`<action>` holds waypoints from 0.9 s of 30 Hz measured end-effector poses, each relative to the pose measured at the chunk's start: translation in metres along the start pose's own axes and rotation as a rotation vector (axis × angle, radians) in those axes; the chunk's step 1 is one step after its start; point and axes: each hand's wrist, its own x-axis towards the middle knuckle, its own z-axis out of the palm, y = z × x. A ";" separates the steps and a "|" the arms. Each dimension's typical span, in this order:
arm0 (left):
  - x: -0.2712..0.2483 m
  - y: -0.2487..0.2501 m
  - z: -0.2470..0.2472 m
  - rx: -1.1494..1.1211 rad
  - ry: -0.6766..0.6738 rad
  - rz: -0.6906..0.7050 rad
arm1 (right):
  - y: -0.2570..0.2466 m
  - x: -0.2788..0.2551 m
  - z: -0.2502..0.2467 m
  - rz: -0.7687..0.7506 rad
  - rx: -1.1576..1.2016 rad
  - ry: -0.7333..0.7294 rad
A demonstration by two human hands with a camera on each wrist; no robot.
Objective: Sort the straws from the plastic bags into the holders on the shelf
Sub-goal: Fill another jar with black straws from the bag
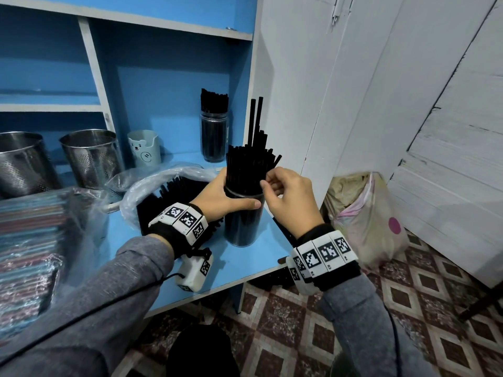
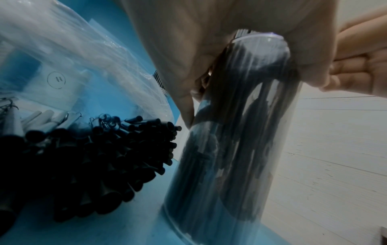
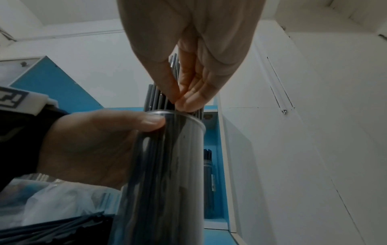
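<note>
A clear cylindrical holder (image 1: pixel 243 221) stands on the blue shelf near its front right corner, packed with black straws (image 1: pixel 249 164). My left hand (image 1: pixel 220 197) grips the holder around its rim, thumb across the front. My right hand (image 1: pixel 285 191) pinches black straws at the bundle's right side just above the rim; two straws stick up higher than the rest. In the right wrist view the right hand's fingertips (image 3: pixel 184 101) press together on the straws above the holder (image 3: pixel 178 165). An open plastic bag (image 1: pixel 152 189) of black straws (image 2: pixel 94 157) lies left of the holder (image 2: pixel 230 149).
A second jar of black straws (image 1: pixel 214 131) stands at the shelf's back. A pale bear cup (image 1: pixel 144 148) and two perforated steel holders (image 1: pixel 91 156) stand further left. A bag of coloured straws (image 1: pixel 30 240) lies front left. A filled bag (image 1: pixel 364 221) sits on the tiled floor, right.
</note>
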 end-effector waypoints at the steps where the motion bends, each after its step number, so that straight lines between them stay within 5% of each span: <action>1: 0.000 0.000 0.000 0.001 -0.001 -0.001 | -0.001 0.000 0.000 0.005 0.002 0.002; 5: 0.000 0.001 0.000 -0.009 0.001 -0.002 | -0.007 0.005 -0.005 0.041 0.033 -0.029; 11: 0.000 0.001 -0.001 -0.024 -0.022 0.002 | -0.032 0.030 -0.021 -0.011 0.245 0.117; 27: -0.003 0.004 -0.001 -0.016 -0.011 0.011 | -0.027 0.022 -0.013 -0.088 0.131 0.155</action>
